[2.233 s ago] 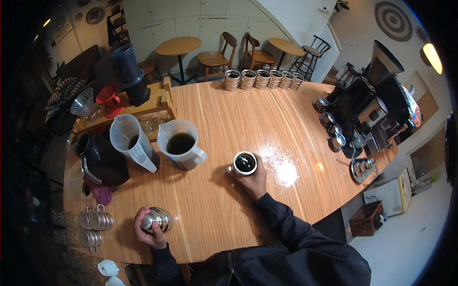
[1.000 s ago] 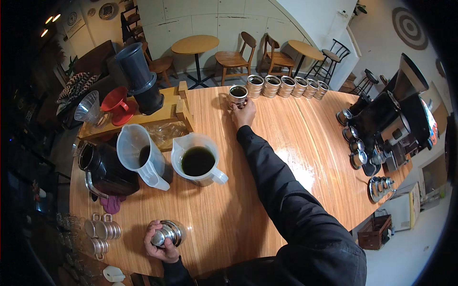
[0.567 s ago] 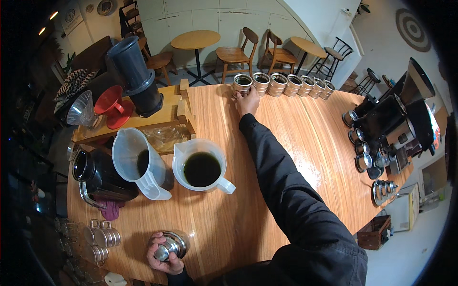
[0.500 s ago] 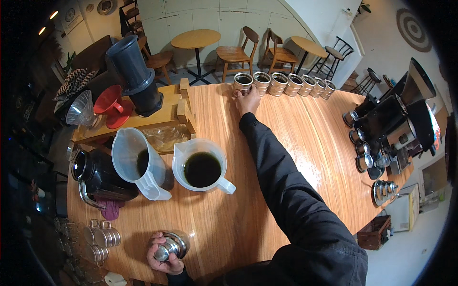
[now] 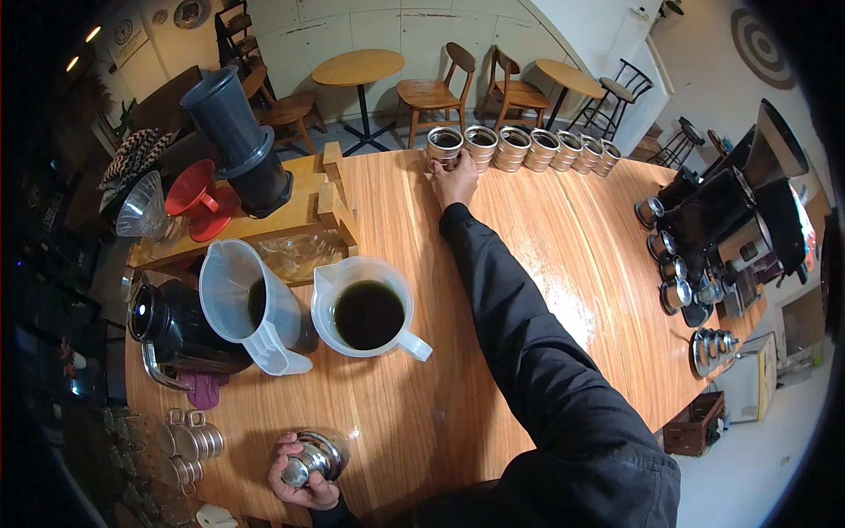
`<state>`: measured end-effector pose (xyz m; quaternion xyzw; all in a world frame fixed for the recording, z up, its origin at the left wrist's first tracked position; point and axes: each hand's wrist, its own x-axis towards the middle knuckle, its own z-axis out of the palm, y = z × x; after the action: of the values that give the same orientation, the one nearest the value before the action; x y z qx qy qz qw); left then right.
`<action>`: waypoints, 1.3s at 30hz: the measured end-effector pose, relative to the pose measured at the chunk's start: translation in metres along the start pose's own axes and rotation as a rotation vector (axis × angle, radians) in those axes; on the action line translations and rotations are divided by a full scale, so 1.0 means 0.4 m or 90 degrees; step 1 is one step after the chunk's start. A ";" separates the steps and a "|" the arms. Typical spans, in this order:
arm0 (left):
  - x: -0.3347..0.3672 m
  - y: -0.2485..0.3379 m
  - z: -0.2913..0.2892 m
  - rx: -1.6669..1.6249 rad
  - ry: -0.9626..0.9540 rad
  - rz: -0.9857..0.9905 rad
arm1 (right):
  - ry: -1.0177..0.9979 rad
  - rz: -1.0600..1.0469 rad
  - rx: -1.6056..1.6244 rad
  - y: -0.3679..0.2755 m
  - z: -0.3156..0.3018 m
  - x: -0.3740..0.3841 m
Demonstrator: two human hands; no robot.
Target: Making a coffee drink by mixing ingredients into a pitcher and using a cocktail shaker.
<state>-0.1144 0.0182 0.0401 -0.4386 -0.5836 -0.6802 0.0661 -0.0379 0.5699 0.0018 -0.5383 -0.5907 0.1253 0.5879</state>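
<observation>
At the far edge of the wooden counter point(image 5: 546, 264), my right hand point(image 5: 456, 183) grips the leftmost ribbed cup point(image 5: 444, 150), which holds dark liquid. Its fingers wrap the cup's near side and are partly hidden. Beside it, other ribbed cups point(image 5: 511, 150) of dark liquid stand in a row to the right. Near the front edge, my left hand point(image 5: 295, 480) is closed round a shiny metal cocktail shaker point(image 5: 321, 455) with a rounded cap. Between the hands stands a translucent plastic jug point(image 5: 321, 280) of dark liquid, its handle toward the right.
Left of that jug are a second plastic jug point(image 5: 231, 299), a black kettle-like vessel point(image 5: 189, 330) and a wooden stand point(image 5: 304, 189) bearing a red dripper point(image 5: 198, 202). Clear mugs point(image 5: 198, 440) sit front left. Dark coffee equipment point(image 5: 717, 220) lines the right edge.
The whole view has shifted slightly. Both hands keep their grips, and the leftmost cup stands a touch farther from its neighbour.
</observation>
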 end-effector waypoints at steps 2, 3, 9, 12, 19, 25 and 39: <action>0.002 0.003 0.000 0.007 -0.001 0.000 | -0.002 0.000 -0.002 -0.006 0.000 -0.003; 0.003 0.004 0.000 0.011 -0.002 0.001 | -0.002 -0.002 -0.004 -0.006 -0.002 -0.003; -0.002 0.002 -0.001 0.019 -0.003 0.000 | -0.011 0.005 -0.029 -0.004 -0.004 0.005; 0.002 0.004 -0.003 0.020 -0.014 -0.002 | -0.013 0.003 -0.039 -0.009 -0.006 0.001; -0.001 0.004 -0.002 0.016 -0.006 -0.004 | -0.058 0.024 -0.053 -0.016 -0.013 0.001; -0.005 -0.002 -0.002 0.002 -0.001 -0.012 | -0.029 0.010 -0.073 -0.015 -0.011 0.006; -0.004 -0.002 -0.006 0.015 -0.001 -0.006 | -0.058 0.019 -0.038 -0.010 -0.009 -0.001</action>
<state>-0.1151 0.0159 0.0384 -0.4360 -0.5936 -0.6731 0.0675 -0.0369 0.5662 0.0059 -0.5583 -0.6122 0.1406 0.5419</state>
